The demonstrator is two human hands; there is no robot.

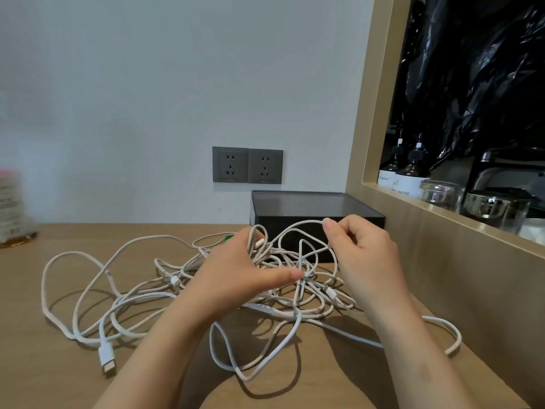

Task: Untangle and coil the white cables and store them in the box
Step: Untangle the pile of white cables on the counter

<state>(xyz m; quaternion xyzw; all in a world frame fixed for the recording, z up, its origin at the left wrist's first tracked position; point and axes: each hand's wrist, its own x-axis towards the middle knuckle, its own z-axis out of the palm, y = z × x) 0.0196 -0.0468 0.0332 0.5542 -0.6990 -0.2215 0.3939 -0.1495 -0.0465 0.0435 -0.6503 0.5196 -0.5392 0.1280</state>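
The white cables point(306, 284) lie knotted on the wooden table point(59, 373) just before the black box point(300, 202), the left hand point(236, 270) gripping a bunch of strands and the right hand point(362, 246) pinching a raised loop, so pulling apart hard would likely cinch the snarl tighter.

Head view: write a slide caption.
Left hand and right hand grip tangled white cables before the black box.
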